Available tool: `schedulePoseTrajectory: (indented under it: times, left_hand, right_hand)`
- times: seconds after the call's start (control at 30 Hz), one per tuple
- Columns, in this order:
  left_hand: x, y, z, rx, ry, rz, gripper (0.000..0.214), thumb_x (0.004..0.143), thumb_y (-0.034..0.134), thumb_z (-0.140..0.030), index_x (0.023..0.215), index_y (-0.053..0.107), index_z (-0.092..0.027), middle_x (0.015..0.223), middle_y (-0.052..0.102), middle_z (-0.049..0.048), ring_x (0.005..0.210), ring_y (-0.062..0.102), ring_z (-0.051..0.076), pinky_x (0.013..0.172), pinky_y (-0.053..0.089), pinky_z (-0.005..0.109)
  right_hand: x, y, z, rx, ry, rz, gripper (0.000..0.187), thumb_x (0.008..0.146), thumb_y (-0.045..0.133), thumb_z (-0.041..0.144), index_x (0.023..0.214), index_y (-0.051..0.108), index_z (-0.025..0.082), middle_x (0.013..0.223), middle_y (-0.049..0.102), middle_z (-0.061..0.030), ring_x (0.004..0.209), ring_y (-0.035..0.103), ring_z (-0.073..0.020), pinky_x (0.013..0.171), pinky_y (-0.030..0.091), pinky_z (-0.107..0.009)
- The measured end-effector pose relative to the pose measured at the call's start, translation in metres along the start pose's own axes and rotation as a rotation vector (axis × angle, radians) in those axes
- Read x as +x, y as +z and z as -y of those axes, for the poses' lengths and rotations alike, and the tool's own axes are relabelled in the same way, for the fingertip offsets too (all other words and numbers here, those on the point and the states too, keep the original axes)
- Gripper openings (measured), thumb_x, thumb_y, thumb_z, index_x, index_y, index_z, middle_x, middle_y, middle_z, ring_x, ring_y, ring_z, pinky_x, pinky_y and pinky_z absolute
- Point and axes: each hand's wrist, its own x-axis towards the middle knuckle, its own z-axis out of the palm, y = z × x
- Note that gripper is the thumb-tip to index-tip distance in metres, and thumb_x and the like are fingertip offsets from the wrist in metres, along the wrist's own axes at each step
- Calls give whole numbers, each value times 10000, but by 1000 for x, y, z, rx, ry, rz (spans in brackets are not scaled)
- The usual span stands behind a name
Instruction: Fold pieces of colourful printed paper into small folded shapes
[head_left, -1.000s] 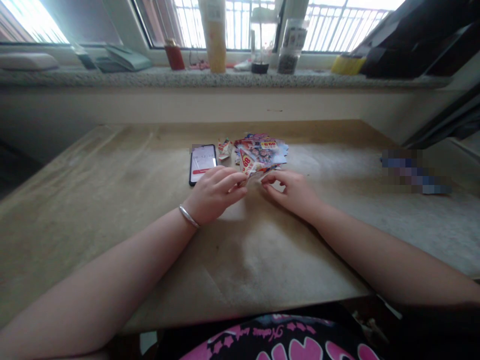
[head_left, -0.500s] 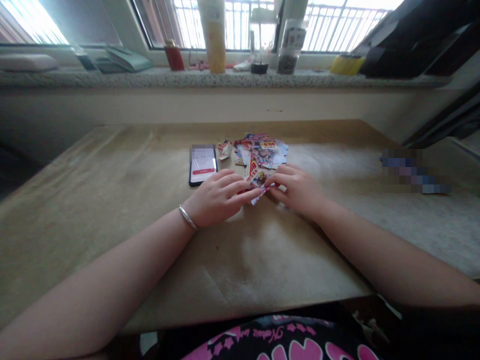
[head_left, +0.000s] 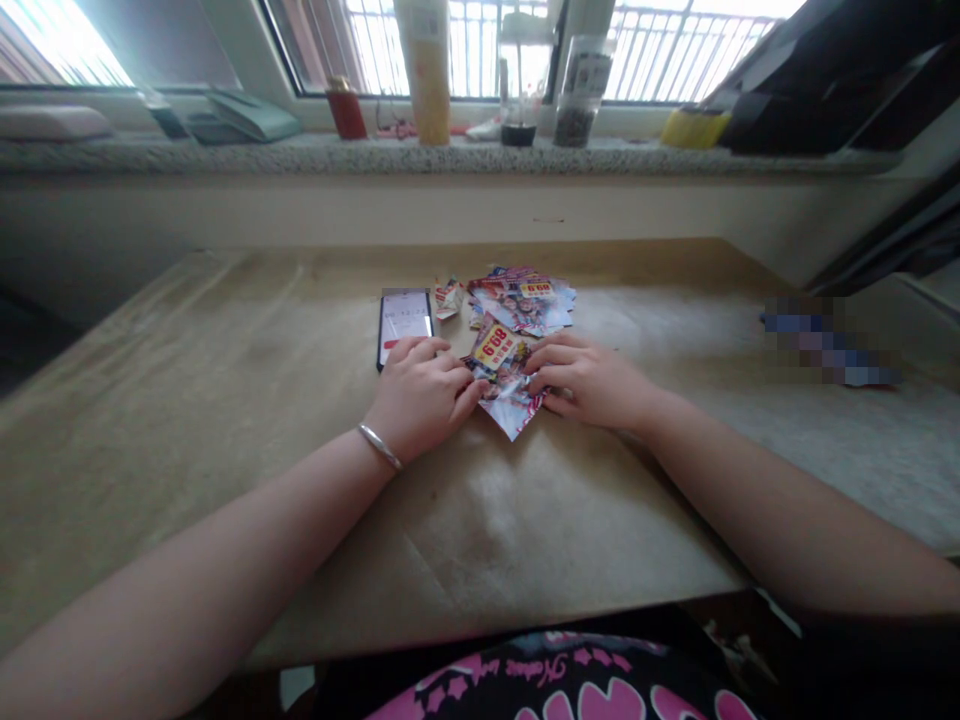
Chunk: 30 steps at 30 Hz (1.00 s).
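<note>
A colourful printed sheet of paper lies on the table between my hands, a corner pointing toward me, with large red print on yellow. My left hand is at its left edge, thumb on the paper and fingers curled about the corner. On the right edge, the bent fingers of my right hand press on the sheet, its thumb lower down. Just beyond is a stack of similar printed papers. A crumpled scrap of printed paper sits left of the stack.
A lit phone lies past my left fingers, partly covered by them. The table runs to the wall below a granite sill bearing bottles and jars. A blurred-out item is at the far right.
The sheet has opened out flatter, and its near corner now points toward me. My left hand has drawn back to the left, its fingers now over the phone's lower edge.
</note>
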Motion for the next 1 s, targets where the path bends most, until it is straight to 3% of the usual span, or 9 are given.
schedulePoseTrajectory:
  times: [0.17,0.37,0.6,0.77,1.0]
  left_hand:
    - [-1,-2,-6,-74,64,33,244,873,543,-394,883,714,-220,929,722,53,1077,557,288,942,353,493]
    - [1,-3,-7,-105,232,195,288,916,471,-360,1097,657,-235,1099,684,35,996,602,220,912,405,418]
    - [0,3,-1,-175,283,258,313,915,475,-358,1170,621,-248,1212,632,35,1084,569,229,963,423,422]
    - [1,7,1,-234,303,277,331,917,475,-330,1212,599,-245,1251,610,49,1108,561,228,981,433,430]
    - [1,7,1,-263,299,251,304,915,472,-317,1160,630,-230,1231,618,59,1073,570,229,974,445,435]
  right_hand:
    - [2,-1,1,37,-1,35,141,792,578,161,859,690,213,1042,704,-44,1048,593,-212,932,473,-387]
    - [1,0,1,80,62,117,164,789,566,161,892,689,197,992,710,-58,1007,621,-216,904,487,-362]
    - [0,3,-2,179,132,115,144,825,567,226,915,676,203,978,701,-70,975,622,-207,875,485,-349]
    - [0,6,-5,232,176,80,147,863,533,243,900,667,195,945,697,-73,932,623,-199,870,478,-357]
    - [0,17,-4,295,346,-47,125,838,569,250,788,668,194,930,668,-68,912,603,-187,879,474,-350]
